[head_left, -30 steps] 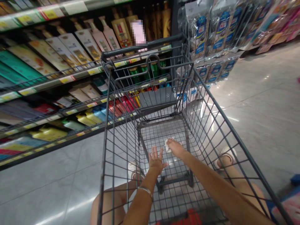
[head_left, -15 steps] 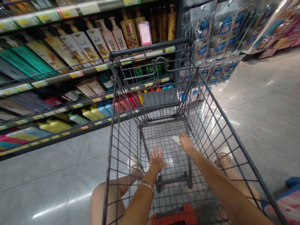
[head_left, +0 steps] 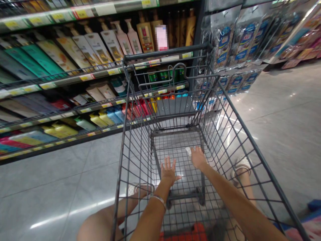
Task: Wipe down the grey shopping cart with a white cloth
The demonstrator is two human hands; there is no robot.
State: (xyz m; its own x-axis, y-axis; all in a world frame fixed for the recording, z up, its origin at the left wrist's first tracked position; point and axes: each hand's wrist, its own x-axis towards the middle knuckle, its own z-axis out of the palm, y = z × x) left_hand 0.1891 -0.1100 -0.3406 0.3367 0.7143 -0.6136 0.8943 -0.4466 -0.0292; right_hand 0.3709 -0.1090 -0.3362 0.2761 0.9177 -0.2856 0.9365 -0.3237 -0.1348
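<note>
Inside the wire cart (head_left: 190, 50), our right hand (head_left: 198, 158) is curled around a small white wad (head_left: 188, 151); our left hand (head_left: 168, 172) is spread wide, empty. We note open mesh (head_left: 175, 143) between hands and side rail (head_left: 260, 158), bottles (head_left: 94, 48) lining the shelf (head_left: 86, 77) beyond. Red object (head_left: 198, 231) below: cut off. Palm contact: cannot tell.

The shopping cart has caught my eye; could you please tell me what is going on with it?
Someone reaches down into the shopping cart. The right hand holds a crumpled white wad, perhaps tissue, low inside it. The left hand is spread open, holding nothing; whether it touches the wires is unclear. Beyond stand shelves of bottles, with packets hanging to their right.
</note>
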